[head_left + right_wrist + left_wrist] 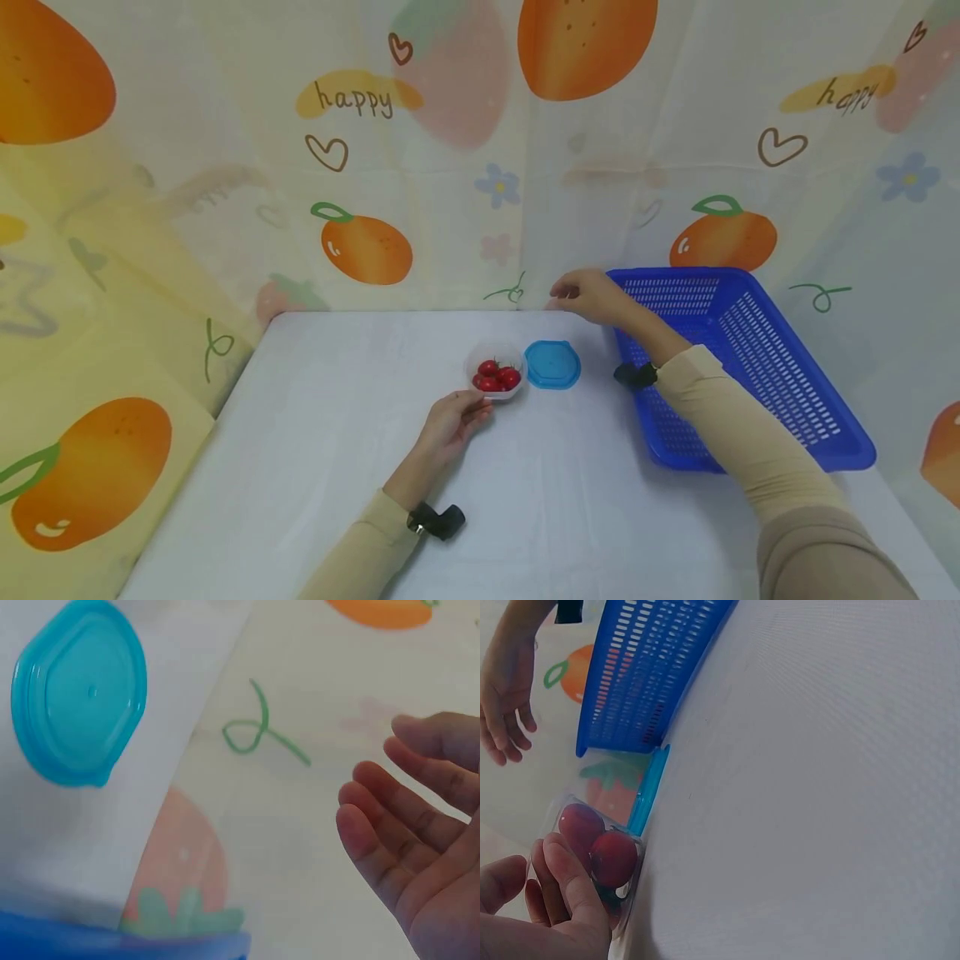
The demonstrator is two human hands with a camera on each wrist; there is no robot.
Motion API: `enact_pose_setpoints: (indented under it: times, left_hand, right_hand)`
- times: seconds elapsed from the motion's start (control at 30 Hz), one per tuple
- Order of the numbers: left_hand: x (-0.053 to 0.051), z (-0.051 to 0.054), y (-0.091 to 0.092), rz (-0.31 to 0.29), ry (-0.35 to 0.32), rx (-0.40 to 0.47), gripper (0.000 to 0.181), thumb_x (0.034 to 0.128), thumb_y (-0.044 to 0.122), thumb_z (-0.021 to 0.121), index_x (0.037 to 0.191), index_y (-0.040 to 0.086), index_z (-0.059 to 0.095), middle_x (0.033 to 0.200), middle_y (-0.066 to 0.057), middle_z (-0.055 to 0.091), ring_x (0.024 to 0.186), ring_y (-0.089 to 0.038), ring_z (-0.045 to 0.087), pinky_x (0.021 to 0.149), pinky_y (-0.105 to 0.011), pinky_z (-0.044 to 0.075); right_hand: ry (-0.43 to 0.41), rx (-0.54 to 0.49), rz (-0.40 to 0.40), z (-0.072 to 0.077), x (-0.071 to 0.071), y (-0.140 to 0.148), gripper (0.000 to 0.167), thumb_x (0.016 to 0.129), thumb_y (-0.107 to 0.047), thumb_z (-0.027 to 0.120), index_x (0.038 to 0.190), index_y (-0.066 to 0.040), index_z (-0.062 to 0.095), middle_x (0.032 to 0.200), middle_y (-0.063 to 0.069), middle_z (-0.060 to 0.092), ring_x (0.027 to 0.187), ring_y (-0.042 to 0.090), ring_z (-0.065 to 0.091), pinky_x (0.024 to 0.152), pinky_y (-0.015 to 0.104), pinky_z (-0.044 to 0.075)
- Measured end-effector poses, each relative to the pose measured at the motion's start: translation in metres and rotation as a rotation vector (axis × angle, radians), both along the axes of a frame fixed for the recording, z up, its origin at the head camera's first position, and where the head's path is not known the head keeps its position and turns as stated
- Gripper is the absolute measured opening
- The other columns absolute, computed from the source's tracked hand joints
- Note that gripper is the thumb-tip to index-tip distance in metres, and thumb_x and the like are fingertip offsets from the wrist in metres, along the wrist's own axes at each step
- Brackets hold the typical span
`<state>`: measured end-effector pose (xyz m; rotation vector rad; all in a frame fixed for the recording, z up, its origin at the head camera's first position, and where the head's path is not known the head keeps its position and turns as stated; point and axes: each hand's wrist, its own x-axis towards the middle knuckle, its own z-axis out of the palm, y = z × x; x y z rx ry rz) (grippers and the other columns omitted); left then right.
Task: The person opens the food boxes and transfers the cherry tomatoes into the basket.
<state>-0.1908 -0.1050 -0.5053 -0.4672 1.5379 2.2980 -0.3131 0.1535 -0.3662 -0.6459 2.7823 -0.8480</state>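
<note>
A small clear container point(497, 393) with several red cherry tomatoes point(487, 384) in it stands on the white table. My left hand point(453, 425) touches the near side of this container with its fingers. In the left wrist view, those fingers point(574, 881) lie against the clear wall beside the tomatoes point(613, 859). A blue lid point(552, 365) lies flat just right of the container. My right hand point(592, 297) is raised near the table's back edge, by the basket's far left corner. Its fingers point(390, 829) are loosely bent and hold nothing.
On the right stands a large blue plastic basket point(652, 433) with slotted walls, under my right forearm. The white table point(322, 400) ends at the back against a hanging cloth point(442, 183) printed with fruit. Black cameras are strapped to both wrists.
</note>
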Motion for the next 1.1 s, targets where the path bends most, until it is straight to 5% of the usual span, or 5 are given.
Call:
enact_pose_setpoints:
  times: [0.4, 0.67, 1.1]
  left_hand:
    - [0.001, 0.002, 0.002, 0.016, -0.023, -0.001, 0.032, 0.0965, 0.022, 0.060, 0.122, 0.003, 0.055, 0.102, -0.005, 0.067, 0.096, -0.015, 0.067, 0.084, -0.020, 0.057]
    - [0.001, 0.000, 0.002, 0.020, -0.019, -0.013, 0.031, 0.0964, 0.022, 0.060, 0.121, 0.003, 0.056, 0.102, -0.004, 0.067, 0.097, -0.015, 0.067, 0.084, -0.020, 0.057]
    - [0.001, 0.002, 0.002, 0.015, -0.010, -0.017, 0.029, 0.0968, 0.021, 0.060, 0.119, 0.003, 0.056, 0.100, -0.004, 0.067, 0.095, -0.014, 0.067, 0.084, -0.020, 0.057]
  right_hand:
    - [-0.011, 0.129, 0.161, -0.011, 0.018, -0.035, 0.029, 0.093, -0.023, 0.064, 0.119, -0.008, 0.067, 0.115, 0.011, 0.069, 0.104, 0.024, 0.064, 0.087, 0.035, 0.058]
    - [-0.054, 0.128, 0.275, -0.019, 0.023, -0.052, 0.029, 0.092, -0.021, 0.065, 0.118, -0.007, 0.068, 0.115, 0.013, 0.068, 0.104, 0.025, 0.062, 0.091, 0.036, 0.056]
    - [-0.128, 0.227, 0.343, -0.036, 0.029, -0.077, 0.027, 0.091, -0.012, 0.065, 0.117, -0.004, 0.069, 0.116, 0.013, 0.069, 0.106, 0.026, 0.061, 0.096, 0.038, 0.054]
